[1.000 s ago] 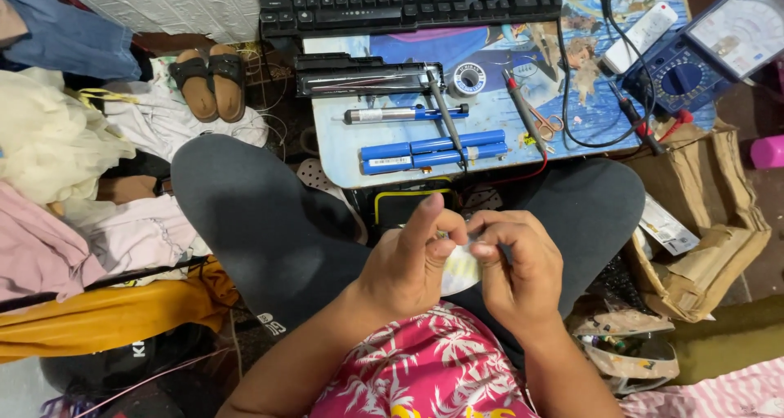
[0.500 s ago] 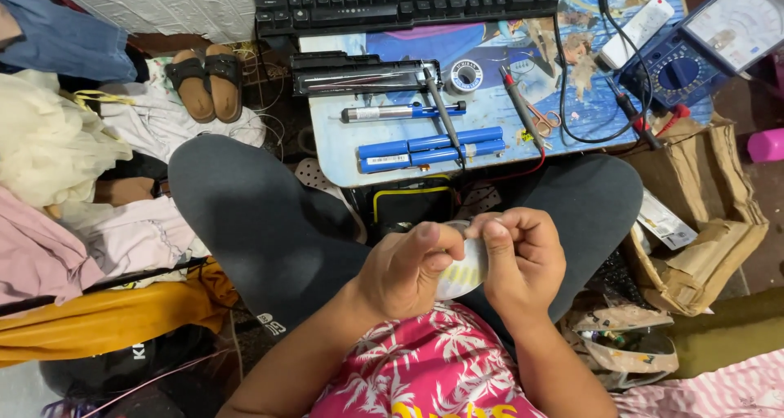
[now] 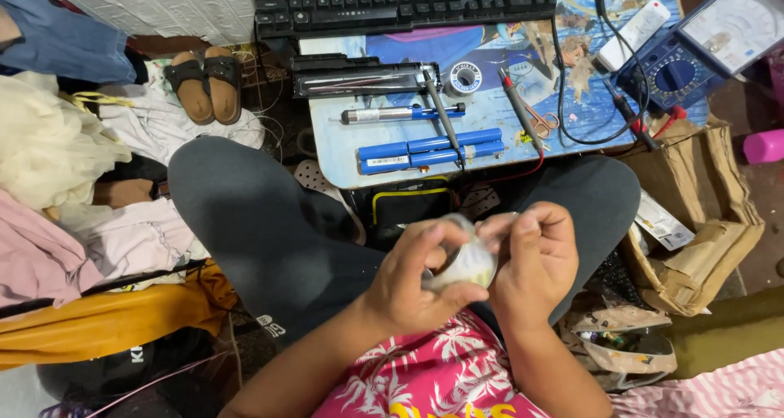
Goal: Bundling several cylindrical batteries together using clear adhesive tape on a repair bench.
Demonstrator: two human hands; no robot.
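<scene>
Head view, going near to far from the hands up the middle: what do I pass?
Roll of clear tape held between left hand and right hand → black pouch → blue cylindrical cells → grey-and-blue pen-shaped tool → black keyboard.

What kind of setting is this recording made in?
Probably a home electronics repair corner on the floor: a low board carries blue battery cells, a solder spool and an analog multimeter, with clothes heaped beside the seated person.
</scene>
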